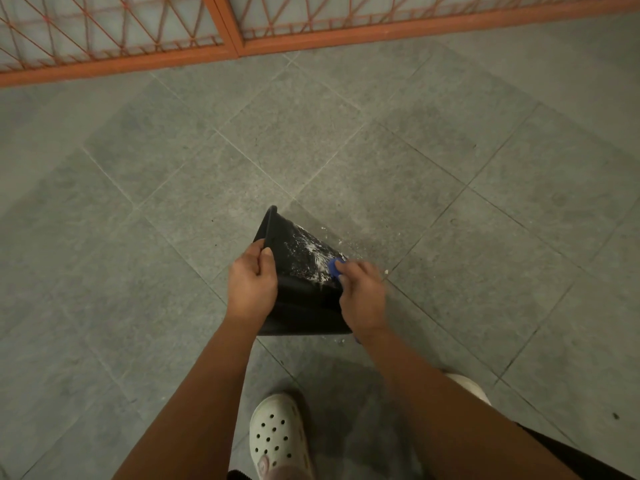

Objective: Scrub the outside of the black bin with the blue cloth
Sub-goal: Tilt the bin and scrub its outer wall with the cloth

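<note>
The black bin (298,271) is held tipped above the grey tiled floor, its outer wall streaked with white soap foam. My left hand (251,280) grips the bin's rim on its left side, thumb over the edge. My right hand (363,296) presses the blue cloth (335,266) against the bin's right outer wall, near the foam. Only a small bunch of the cloth shows beyond my fingers; the remainder is hidden in my palm.
Grey floor tiles (311,133) lie all around, with white foam flecks (386,271) right of the bin. An orange metal grille (228,32) runs along the far edge. My white clogs (277,434) stand just below the bin.
</note>
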The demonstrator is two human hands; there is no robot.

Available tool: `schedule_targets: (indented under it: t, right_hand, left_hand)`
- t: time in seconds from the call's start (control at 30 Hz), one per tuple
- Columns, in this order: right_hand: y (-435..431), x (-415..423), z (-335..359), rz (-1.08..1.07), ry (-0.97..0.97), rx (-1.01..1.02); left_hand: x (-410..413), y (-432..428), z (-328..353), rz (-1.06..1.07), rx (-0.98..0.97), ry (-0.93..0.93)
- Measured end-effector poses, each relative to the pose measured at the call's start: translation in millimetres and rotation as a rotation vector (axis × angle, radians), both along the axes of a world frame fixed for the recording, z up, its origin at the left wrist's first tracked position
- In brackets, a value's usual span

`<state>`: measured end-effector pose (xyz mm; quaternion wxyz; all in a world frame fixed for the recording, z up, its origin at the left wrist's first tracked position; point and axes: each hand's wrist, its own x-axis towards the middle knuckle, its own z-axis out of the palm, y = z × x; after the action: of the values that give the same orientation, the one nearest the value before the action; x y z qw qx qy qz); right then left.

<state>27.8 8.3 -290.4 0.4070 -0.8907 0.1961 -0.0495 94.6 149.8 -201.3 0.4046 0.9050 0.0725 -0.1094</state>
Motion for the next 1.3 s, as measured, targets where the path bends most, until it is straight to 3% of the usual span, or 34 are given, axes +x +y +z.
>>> schedule_targets:
  t: [0.1,0.23,0.37,0.5,0.67,0.83,1.03,1.2,1.3]
  right_hand:
    - [-12.3,8.0,-1.6,-0.171,0.101,0.225]
    - [-22.4,2.0,-3.1,-0.304,0.165,0.218]
    - [-39.1,-16.4,2.1,-0.093,0.159,0.273]
    - [-46.8,-36.4,-4.4,0.175,-0.030,0.111]
    - [-43.4,-31.1,-13.6,0.076,0.158,0.108]
    - [-27.0,-40.5,-15.1,0.148,0.159,-0.262]
    - [-31.7,-27.2,-20.5,0.321,0.070,-0.127]
    - [-20.8,-27.2,-17.4,0.067,0.148,-0.121]
    - [-4.1,-41.8,-9.8,0.012,-0.025,-0.128]
  left_hand:
    - [-2.8,0.4,1.4,0.031,0.021,-0.014]
    - [-3.5,-3.5,2.7,0.036,0.004,0.030]
    - [-6.7,-1.0,3.9,0.046,-0.005,0.056]
    - [-10.1,4.3,3.7,0.043,-0.004,0.054]
    - [-15.6,5.0,3.8,0.095,-0.009,0.064]
    - [-21.7,9.1,4.6,0.135,0.012,0.052]
    - [-21.2,13.2,0.8,0.152,-0.029,0.074]
    - [-17.0,7.6,-0.8,0.169,-0.039,0.047]
    - [-11.6,6.9,-1.9,0.118,-0.032,0.027]
